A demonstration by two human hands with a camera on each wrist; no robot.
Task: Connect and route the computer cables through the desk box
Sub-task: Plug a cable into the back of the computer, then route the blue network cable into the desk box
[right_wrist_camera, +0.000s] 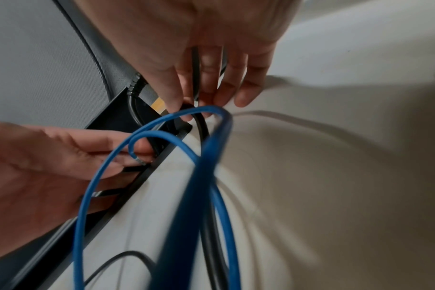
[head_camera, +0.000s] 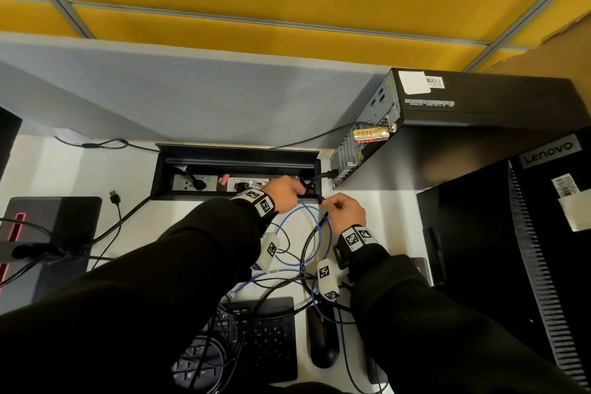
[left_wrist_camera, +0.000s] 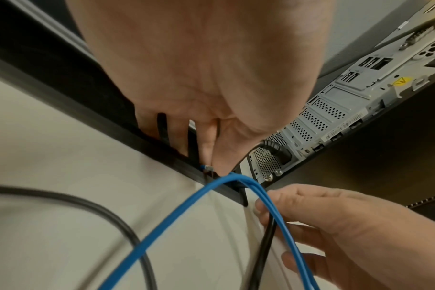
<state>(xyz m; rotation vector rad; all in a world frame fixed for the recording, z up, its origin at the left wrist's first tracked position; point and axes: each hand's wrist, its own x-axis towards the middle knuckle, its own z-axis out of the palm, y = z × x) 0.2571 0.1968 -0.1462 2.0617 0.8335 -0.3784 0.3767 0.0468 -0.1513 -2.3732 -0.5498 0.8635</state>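
The left hand (head_camera: 285,189) reaches into the right end of the desk box (head_camera: 235,150), its fingers curled around black cords there, with the tip of the blue cable (head_camera: 315,235) pinched at the box's front lip, as the left wrist view shows. The right hand (head_camera: 346,209) sits just beside it on the tabletop (head_camera: 367,201), fingers closed on a black cable (left_wrist_camera: 263,253) at the box's corner notch.

Largest first: the computer tower (head_camera: 463,99) stands right of the box, and a black power cord (left_wrist_camera: 276,150) is already seated in its rear. Inside the box, one black plug (head_camera: 197,183) sits in a socket at the left. So power looks partly connected.

The blue cable lies in loose loops on the tabletop between the two wrists, its far plug (head_camera: 231,295) lying free near the keyboard (head_camera: 265,339); neither end appears plugged in. A loose USB plug (head_camera: 114,197) also lies unconnected left of the box.

My judgement: the job is roughly mid-way. Still to do are seating the blue cable, feeding the slack through the notch, and tidying the tangle by the mouse (head_camera: 321,345).
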